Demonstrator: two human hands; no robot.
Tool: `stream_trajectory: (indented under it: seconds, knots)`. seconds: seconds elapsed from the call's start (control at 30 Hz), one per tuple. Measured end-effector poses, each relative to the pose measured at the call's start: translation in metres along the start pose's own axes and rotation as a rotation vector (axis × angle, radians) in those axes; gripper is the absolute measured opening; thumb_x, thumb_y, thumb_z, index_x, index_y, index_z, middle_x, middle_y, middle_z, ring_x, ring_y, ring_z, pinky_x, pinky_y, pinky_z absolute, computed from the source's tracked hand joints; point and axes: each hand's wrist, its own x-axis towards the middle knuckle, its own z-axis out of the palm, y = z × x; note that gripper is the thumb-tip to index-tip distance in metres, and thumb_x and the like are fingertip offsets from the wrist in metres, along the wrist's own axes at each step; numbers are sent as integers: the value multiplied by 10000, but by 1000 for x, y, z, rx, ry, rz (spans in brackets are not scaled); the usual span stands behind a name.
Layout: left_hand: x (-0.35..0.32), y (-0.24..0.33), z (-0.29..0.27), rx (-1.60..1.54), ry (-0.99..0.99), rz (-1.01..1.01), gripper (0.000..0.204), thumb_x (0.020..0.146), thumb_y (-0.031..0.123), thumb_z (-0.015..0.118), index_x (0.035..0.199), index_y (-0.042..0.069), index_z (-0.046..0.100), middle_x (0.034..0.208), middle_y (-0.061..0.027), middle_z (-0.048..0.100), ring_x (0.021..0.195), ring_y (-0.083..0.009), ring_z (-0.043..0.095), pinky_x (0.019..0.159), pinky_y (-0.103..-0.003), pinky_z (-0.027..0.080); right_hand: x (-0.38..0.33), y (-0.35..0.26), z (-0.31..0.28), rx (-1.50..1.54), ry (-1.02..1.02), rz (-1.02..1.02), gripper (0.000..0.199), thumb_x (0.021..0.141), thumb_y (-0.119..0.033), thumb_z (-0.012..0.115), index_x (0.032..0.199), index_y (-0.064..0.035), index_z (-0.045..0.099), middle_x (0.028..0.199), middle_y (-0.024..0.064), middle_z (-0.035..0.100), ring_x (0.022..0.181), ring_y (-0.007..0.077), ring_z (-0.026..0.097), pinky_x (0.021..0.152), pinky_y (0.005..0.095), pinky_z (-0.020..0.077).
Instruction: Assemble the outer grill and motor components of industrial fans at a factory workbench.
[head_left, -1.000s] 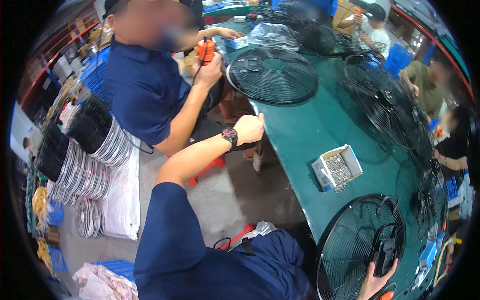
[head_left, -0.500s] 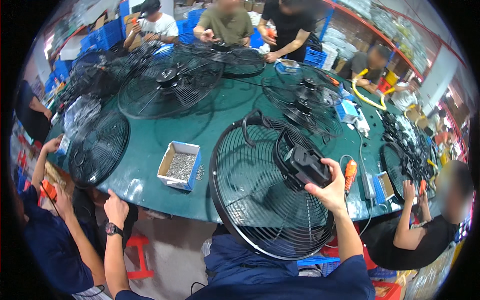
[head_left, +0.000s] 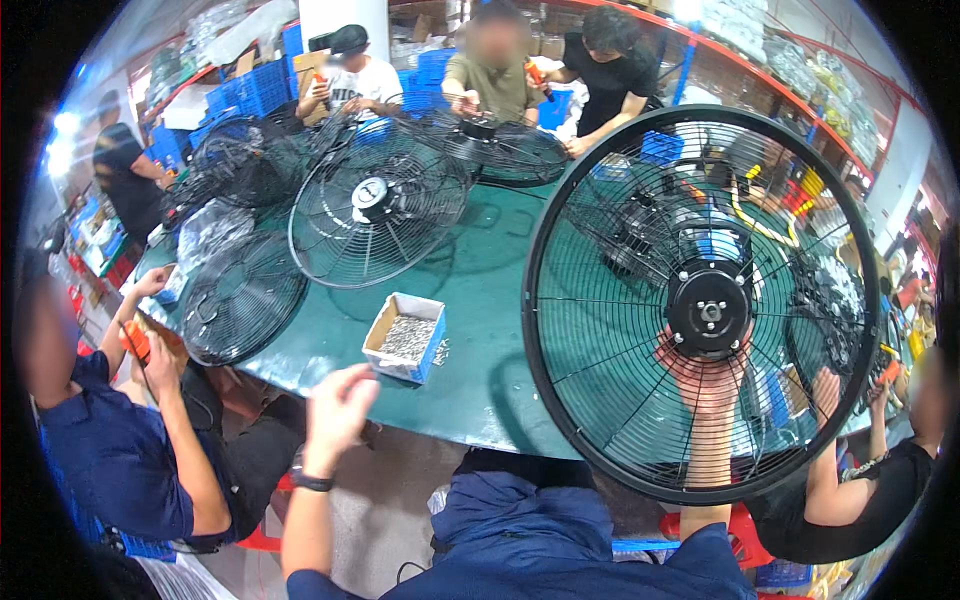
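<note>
My right hand [head_left: 704, 372] shows through the black wires of a round fan guard [head_left: 612, 410] and grips the motor housing from behind. The guard stands nearly upright, its face toward me, above the table's front edge. At its middle sits the black fan motor [head_left: 709, 310] with several bright bolts around its hub. My left hand [head_left: 340, 412], a little blurred, is raised over the table edge with its fingers loosely bent and apart; nothing shows in it. Just beyond it stands a white and blue cardboard box [head_left: 402, 371] of small metal screws, a few spilled beside it.
More fan guards lie on the green table [head_left: 470, 370]: a flat one [head_left: 247, 300] at left, a large one with a motor [head_left: 375, 225] behind. Co-workers sit close on both sides, one at left with an orange power screwdriver [head_left: 135, 342]. Others work across the table.
The fan guard has been lifted and turned upright, its motor's hub side now facing me. My left hand has moved right, toward the screw box. My view has shifted left.
</note>
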Motion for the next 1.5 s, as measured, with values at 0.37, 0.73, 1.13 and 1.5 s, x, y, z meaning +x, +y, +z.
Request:
stream_trajectory:
  seconds: [0.37, 0.73, 1.13, 1.5]
  knots:
    - [-3, 105, 93, -1272, -703, -151, 987, 793, 84, 699, 1488, 259, 22, 1441, -222, 305, 1191, -436, 495, 897, -536, 484, 13, 72, -2, 518, 250, 215, 794, 813, -609, 491, 1415, -109, 355, 1407, 270, 369, 1305, 490, 312, 1082, 645, 191]
    - [-13, 107, 131, -1477, -574, -329, 913, 768, 117, 653, 1492, 234, 110, 1366, -261, 392, 1217, -512, 428, 987, -612, 390, 10, 75, 5, 295, 92, 217, 956, 778, -781, 423, 1366, -27, 398, 1256, 314, 483, 1084, 502, 526, 914, 625, 436]
    - [-16, 105, 157, -1696, -376, -280, 904, 573, 155, 524, 1430, 26, 265, 1349, -309, 411, 1197, -582, 399, 1022, -661, 323, -25, 34, -22, -229, 170, 171, 871, 843, -753, 260, 1446, -124, 266, 1281, 338, 464, 1075, 518, 543, 798, 625, 499]
    - [8, 125, 147, -1380, -341, -94, 803, 825, 415, 554, 1448, 31, 225, 1309, -263, 450, 1137, -499, 496, 972, -581, 414, -116, 16, -53, -344, 226, -168, 1032, 730, 5, 667, 1467, -247, -10, 1190, 305, 497, 986, 421, 620, 750, 492, 558]
